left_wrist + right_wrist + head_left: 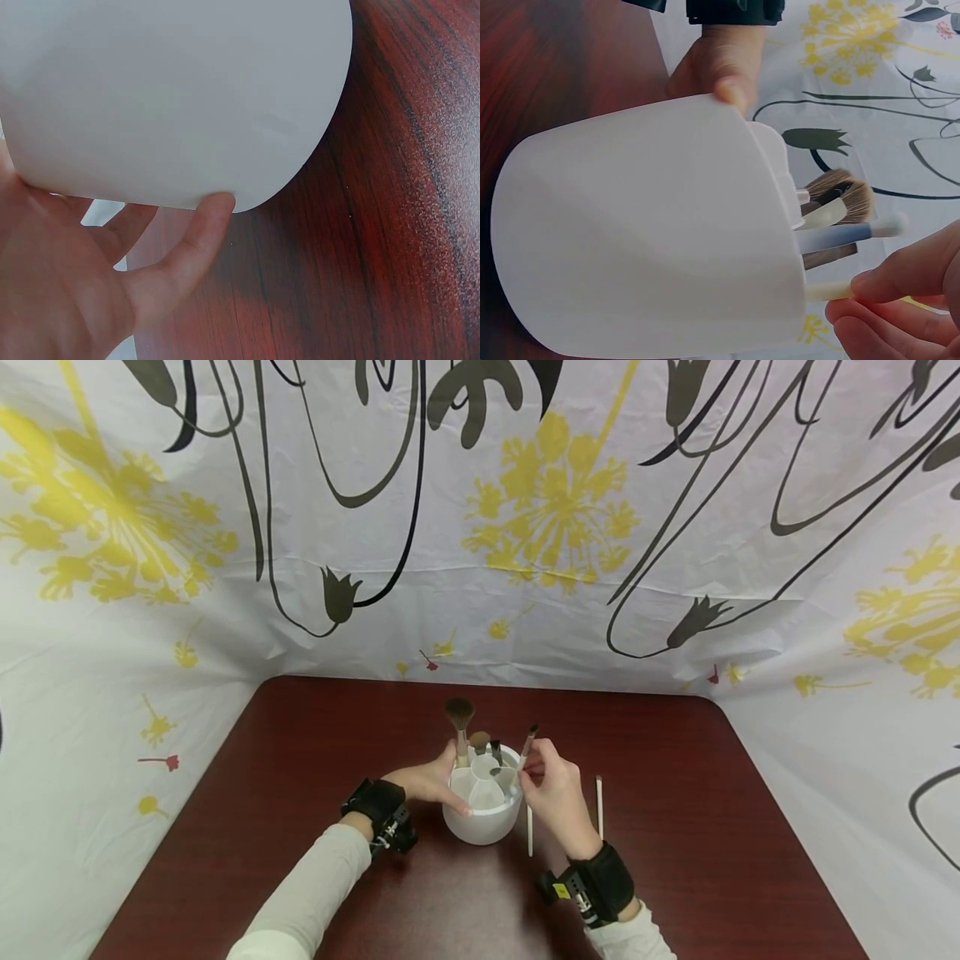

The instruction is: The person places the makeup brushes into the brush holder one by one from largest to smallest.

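A white round makeup brush holder (483,828) with divided compartments stands on the table, several brushes upright in it. My left hand (427,781) grips its left side, the thumb near the front rim. The left wrist view has the left hand (67,277) against the smooth wall of the holder (180,97). With thumb and fingers, my right hand (555,789) pinches a slim makeup brush (528,745), dark bristles up, over the holder's right rim. In the right wrist view, the pale handle (829,291) reaches behind the rim; its lower end is hidden.
A large fluffy brush (460,714) rises highest from the holder. Right of the holder, one pale brush (530,837) lies on the dark red table (360,718), and another brush (599,802) lies farther right. A patterned white cloth (480,635) hangs behind the table.
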`<state>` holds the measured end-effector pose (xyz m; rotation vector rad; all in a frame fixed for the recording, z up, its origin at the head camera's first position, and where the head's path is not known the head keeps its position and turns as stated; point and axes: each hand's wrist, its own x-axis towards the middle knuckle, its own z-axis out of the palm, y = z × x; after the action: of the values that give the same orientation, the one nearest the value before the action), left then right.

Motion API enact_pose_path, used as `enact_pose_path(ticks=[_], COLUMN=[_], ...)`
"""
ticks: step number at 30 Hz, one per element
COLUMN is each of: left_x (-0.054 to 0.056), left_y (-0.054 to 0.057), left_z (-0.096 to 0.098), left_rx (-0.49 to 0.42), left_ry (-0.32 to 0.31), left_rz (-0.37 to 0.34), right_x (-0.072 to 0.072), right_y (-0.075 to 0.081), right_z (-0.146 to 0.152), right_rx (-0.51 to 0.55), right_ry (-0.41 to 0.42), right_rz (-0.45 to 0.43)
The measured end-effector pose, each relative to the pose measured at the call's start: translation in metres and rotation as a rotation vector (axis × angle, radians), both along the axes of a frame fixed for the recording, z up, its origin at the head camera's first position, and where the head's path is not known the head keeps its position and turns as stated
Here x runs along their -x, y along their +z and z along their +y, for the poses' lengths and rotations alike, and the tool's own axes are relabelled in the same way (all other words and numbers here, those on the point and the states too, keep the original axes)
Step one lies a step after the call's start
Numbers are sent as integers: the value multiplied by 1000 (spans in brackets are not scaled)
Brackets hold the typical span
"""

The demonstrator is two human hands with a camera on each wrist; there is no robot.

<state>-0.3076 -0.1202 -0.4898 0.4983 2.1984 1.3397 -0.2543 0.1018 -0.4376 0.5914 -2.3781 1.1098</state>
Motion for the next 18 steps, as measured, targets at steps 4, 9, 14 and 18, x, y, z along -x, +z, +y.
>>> enact_pose_path(ticks=[4,9,14,18], left_x=[1,1,1,2], left_y=[0,0,-3,-3], left_z=[-1,-1,-1,0], left_rx=[-9,5,10,14], left_ry=[-7,-7,-4,0], left_rz=[5,0,7,11], right_x=[1,0,-1,-1], right_y=[-5,-7,-7,-8], right_z=[0,0,-1,-1], right_rx=[-11,-21,-31,-62], right_ry=[-2,2,6,-2], right_rz=[-12,-25,-42,-72])
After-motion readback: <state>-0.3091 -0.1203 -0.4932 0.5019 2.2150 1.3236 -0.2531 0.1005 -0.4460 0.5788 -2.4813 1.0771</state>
